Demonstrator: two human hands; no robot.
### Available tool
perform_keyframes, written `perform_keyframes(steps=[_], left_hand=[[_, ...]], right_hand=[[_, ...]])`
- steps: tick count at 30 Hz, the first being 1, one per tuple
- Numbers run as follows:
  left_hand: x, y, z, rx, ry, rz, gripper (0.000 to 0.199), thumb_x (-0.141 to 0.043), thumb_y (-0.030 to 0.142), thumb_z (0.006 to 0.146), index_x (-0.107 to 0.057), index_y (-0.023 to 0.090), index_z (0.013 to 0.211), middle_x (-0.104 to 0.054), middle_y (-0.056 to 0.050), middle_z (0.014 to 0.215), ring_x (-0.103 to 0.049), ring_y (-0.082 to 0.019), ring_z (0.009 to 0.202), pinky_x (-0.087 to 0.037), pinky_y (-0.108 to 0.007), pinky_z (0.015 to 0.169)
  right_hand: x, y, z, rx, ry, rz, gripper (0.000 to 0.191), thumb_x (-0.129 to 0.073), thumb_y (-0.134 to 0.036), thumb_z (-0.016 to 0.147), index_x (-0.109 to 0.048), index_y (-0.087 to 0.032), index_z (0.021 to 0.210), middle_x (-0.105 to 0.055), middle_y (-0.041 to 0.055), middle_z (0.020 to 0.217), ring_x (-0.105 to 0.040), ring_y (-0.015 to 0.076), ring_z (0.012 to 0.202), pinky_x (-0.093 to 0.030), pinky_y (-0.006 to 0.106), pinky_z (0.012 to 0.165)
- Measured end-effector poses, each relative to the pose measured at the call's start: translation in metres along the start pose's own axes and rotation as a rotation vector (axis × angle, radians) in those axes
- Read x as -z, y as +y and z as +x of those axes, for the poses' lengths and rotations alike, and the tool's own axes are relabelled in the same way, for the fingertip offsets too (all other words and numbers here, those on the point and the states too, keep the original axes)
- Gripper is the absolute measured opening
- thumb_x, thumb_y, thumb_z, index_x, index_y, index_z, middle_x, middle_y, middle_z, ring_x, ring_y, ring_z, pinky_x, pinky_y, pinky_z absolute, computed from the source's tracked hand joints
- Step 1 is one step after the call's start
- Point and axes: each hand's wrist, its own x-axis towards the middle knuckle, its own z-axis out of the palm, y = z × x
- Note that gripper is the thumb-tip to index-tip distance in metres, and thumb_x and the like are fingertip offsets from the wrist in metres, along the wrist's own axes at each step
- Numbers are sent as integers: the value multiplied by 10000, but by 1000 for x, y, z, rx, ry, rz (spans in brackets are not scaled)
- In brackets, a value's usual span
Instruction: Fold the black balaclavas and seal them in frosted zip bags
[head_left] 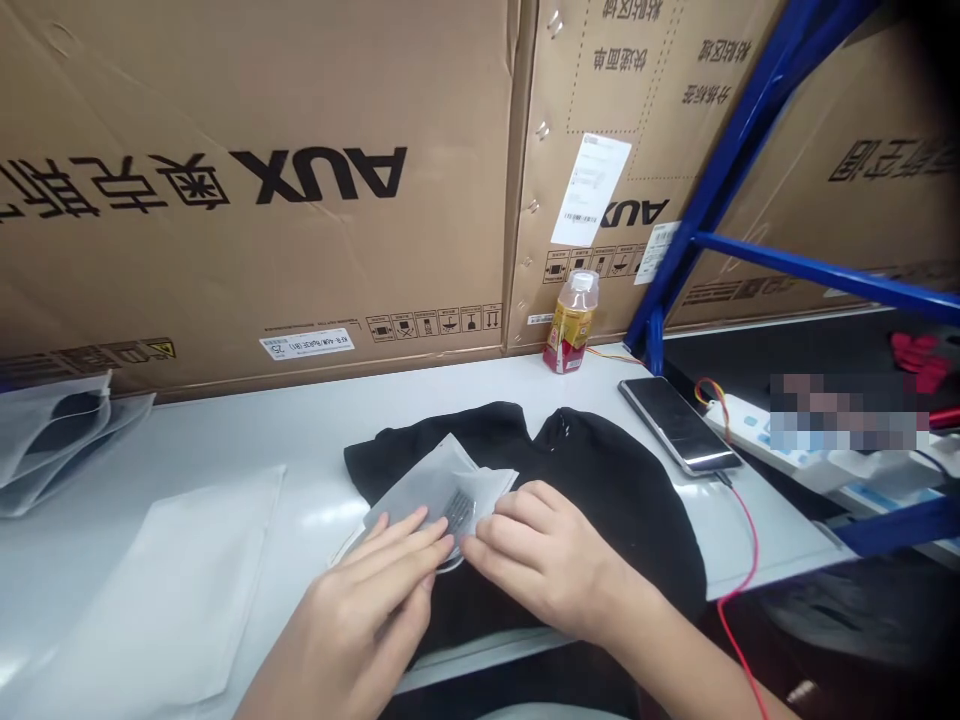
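**Two hands flatten a frosted bag on a black garment**

From the head camera, a frosted plastic bag (pixel 427 490) lies on a folded black garment (pixel 600 500), near the middle of a white desk (pixel 300 440). A small dark printed patch shows through the bag (too blurred to read). The left hand (pixel 367 600) lies spread flat on the bag's near edge, fingers pressed together. The right hand (pixel 540 560) rests just beside it, fingers lightly curled over the bag, and neither hand pinches it.

To the left, a flat frosted sheet (pixel 157 590) lies on the desk, with a pile of bags (pixel 52 440) at the far left. Beyond the garment stand a bottle with a red and yellow label (pixel 570 325) and, to the right, a smartphone (pixel 679 425) with a red cable (pixel 739 570). AUX cartons (pixel 225 170) line the far edge, beside a blue steel rack (pixel 750 160).
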Motion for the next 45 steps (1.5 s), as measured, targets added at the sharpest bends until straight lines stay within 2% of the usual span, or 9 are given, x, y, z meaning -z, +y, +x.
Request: perform_keyframes(steps=[4, 16, 22, 28, 32, 35, 39, 42, 45], left_hand=[[-2, -1, -1, 0, -25, -5, 452, -538, 278, 1052, -585, 298, 1501, -697, -14, 1427, -669, -226, 1318, -482, -405, 1182], [3, -2, -3, -15, -84, -17, 409, -525, 262, 1055, -645, 349, 1436, -669, 28, 1457, -633, -231, 1356, -499, -414, 1174], [2, -3, -5, 25, -22, -43, 332, -555, 280, 1043, -715, 332, 1330, -729, 38, 1379, -684, -221, 1299, -502, -394, 1178], [3, 2, -2, -33, 0, 59, 312, -597, 352, 1025, -706, 281, 1308, -758, -10, 1339, -732, -232, 1232, -512, -415, 1174], [4, 9, 2, -101, 73, 152, 218, -599, 326, 1029, -729, 259, 1190, -806, 8, 1225, -780, -231, 1133, -518, -439, 1180], [3, 13, 4, -141, 115, 174, 207, -560, 234, 1043, -728, 258, 1161, -820, 27, 1174, -796, -203, 1080, -499, -419, 1202], [-1, 14, 4, -101, 155, 121, 188, -570, 219, 1035, -717, 231, 1151, -816, 1, 1174, -789, -198, 1096, -525, -380, 1174], [-4, 13, 3, -58, 184, 31, 173, -546, 228, 1052, -714, 229, 1094, -818, -1, 1140, -782, -173, 1108, -536, -321, 1149], [-3, 12, 2, -16, 166, -34, 185, -530, 272, 1071, -713, 249, 1075, -814, 15, 1132, -778, -155, 1114, -529, -300, 1144]], right_hand=[[-6, -8, 2, 15, 34, 8, 124, -608, -116, 1028, -718, -147, 982, -683, -6, 795, -564, 150, 747, -424, 329, 721], [6, 7, -9, -82, -85, -50, 133, -590, -114, 1048, -709, -173, 1043, -710, 4, 836, -626, 172, 865, -441, 351, 801], [-2, -5, -8, -120, -23, 12, 164, -565, -130, 1055, -717, -175, 1012, -693, -2, 820, -597, 162, 802, -444, 340, 763], [-13, -22, -5, -169, 44, 117, 99, -616, -147, 1042, -705, -188, 1028, -739, 1, 894, -632, 170, 913, -449, 341, 834], [-9, -12, -9, -191, -15, 175, 97, -619, -229, 1061, -691, -188, 1011, -741, 8, 910, -633, 176, 938, -451, 350, 866], [-2, -1, -13, -206, -72, 140, 114, -591, -166, 1066, -691, -200, 1025, -743, 8, 938, -625, 171, 943, -438, 351, 872], [1, 0, -12, -224, -62, 144, 137, -585, -133, 1054, -694, -202, 1006, -740, 8, 904, -625, 167, 916, -431, 344, 856], [-2, -8, -7, -179, -21, 153, 109, -627, -184, 1051, -711, -227, 1104, -769, -3, 951, -635, 176, 977, -418, 354, 892], [-6, -13, -5, -123, 18, 129, 114, -606, -172, 1062, -715, -204, 1070, -777, -11, 929, -631, 173, 976, -408, 358, 905]])
